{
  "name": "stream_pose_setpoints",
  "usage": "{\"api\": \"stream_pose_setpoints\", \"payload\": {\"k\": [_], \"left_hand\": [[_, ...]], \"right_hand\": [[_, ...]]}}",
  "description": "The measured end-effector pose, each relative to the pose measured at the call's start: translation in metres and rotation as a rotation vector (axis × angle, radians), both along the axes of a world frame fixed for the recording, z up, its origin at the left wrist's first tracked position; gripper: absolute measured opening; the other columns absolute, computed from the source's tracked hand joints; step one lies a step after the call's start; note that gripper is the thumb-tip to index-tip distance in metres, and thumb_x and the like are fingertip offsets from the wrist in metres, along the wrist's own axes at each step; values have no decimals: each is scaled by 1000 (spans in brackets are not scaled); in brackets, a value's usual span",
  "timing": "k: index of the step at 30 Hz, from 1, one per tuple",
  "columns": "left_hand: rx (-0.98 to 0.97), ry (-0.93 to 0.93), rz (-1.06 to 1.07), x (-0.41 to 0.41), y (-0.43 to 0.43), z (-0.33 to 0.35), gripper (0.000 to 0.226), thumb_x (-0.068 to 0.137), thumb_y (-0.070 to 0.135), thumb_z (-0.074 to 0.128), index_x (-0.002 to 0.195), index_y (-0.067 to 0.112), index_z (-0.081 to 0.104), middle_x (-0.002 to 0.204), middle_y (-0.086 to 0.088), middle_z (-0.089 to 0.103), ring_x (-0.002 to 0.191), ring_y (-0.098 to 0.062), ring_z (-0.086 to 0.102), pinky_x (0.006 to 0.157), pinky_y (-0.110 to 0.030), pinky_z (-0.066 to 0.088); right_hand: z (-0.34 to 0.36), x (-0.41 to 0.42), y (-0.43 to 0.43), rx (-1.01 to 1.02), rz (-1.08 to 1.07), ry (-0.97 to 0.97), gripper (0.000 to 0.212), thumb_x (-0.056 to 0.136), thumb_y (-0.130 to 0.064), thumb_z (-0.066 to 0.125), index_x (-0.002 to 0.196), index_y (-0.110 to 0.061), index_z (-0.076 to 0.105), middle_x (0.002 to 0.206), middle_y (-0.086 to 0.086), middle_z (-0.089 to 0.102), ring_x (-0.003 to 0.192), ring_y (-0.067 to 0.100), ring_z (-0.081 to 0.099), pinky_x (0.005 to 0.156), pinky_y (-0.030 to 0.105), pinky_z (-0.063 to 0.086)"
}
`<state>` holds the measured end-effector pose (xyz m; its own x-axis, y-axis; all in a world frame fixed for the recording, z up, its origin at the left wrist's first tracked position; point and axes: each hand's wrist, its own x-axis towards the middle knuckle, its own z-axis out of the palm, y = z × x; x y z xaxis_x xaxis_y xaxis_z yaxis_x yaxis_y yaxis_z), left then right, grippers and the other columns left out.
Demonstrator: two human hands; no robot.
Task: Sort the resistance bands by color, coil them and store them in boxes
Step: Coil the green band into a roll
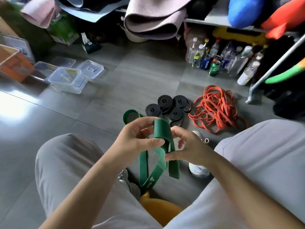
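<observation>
While the left hand (137, 138) and right hand (186, 146) pinch the green band (160, 131) between the knees, black coils (166, 106) and a tangled orange pile (214, 108) lie on the grey tiled floor (99, 113). Clear boxes (67, 80) sit far left, and bottles (222, 58) stand under the shelf (214, 22).

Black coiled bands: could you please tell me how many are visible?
4, clustered on the floor: near-left coil, far-middle coil, far-right coil, near-right coil. Another may hide beneath.

Tiled floor (115, 76): black coils (166, 107), orange bands (214, 109)
</observation>
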<state>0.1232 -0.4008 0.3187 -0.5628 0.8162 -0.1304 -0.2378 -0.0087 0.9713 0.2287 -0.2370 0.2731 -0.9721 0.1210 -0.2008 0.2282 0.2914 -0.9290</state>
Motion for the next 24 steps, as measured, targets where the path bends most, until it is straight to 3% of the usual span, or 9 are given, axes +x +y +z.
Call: {"api": "stream_pose_setpoints", "payload": {"k": [3, 6, 10, 13, 15, 17, 18, 21, 24], "left_hand": [[58, -87, 23, 1, -5, -8, 52, 49, 23, 91, 98, 21, 72, 95, -6, 71, 87, -19, 68, 74, -28, 54], [33, -135, 68, -4, -19, -15, 53, 49, 20, 92, 98, 16, 71, 97, -7, 71, 90, -20, 68, 75, -27, 54], [-336, 208, 17, -9, -33, -22, 51, 61, 6, 82, 104, 20, 60, 102, -4, 67, 96, -19, 64, 71, -21, 54], [-408, 304, -69, -8, -35, -21, 49, 71, 3, 77, 111, 21, 56, 111, -8, 60, 88, -21, 63, 67, -22, 53], [-411, 264, -85, -8, -33, -16, 62, 65, 18, 83, 119, 20, 52, 114, -6, 58, 90, -22, 64, 68, -24, 54], [-427, 112, -42, -8, -28, -10, 81, 52, 44, 85, 122, 20, 53, 111, -4, 63, 88, -20, 67, 66, -27, 55], [-470, 50, -35, -8, -25, -6, 77, 56, 50, 82, 120, 16, 56, 108, -6, 66, 86, -17, 68, 64, -27, 56], [-606, -50, -61, -3, -18, -5, 40, 84, 34, 67, 108, 3, 63, 100, -15, 70, 79, -15, 69, 65, -24, 57], [-564, -132, -3, 3, -15, -13, 33, 85, 24, 64, 105, -2, 64, 94, -19, 70, 72, -14, 67, 61, -21, 56]], "right_hand": [[0, -1, -2, 67, -35, 26, 46, 63, -27, 85, 101, -29, 59, 100, -17, 66, 101, 1, 59, 93, 22, 44], [4, 3, -1, 36, -53, 57, 43, 67, -16, 82, 102, -31, 61, 95, -13, 69, 96, 4, 63, 95, 30, 48], [7, 8, 2, 53, -89, 86, 42, 63, -29, 75, 103, -35, 63, 99, -12, 68, 99, 8, 63, 95, 31, 49], [11, 8, 3, 155, -65, 118, 43, 63, -29, 75, 105, -33, 65, 96, -12, 65, 93, 7, 63, 86, 25, 50], [13, 9, 3, 278, -19, 128, 41, 64, -28, 73, 105, -27, 67, 89, -11, 62, 85, 4, 59, 76, 16, 45], [12, 10, 3, 383, 32, 109, 39, 66, -24, 74, 104, -24, 67, 87, -5, 62, 83, 8, 57, 71, 15, 42], [12, 12, 3, 403, 46, 95, 39, 67, -22, 75, 105, -23, 67, 89, -3, 62, 83, 9, 56, 72, 17, 42], [11, 18, 3, 394, 4, 92, 40, 67, -24, 75, 105, -24, 66, 88, -6, 62, 83, 7, 56, 74, 19, 43], [8, 24, 6, 396, -43, 73, 43, 66, -28, 73, 108, -29, 62, 94, -9, 63, 87, 6, 58, 80, 28, 47]]}}
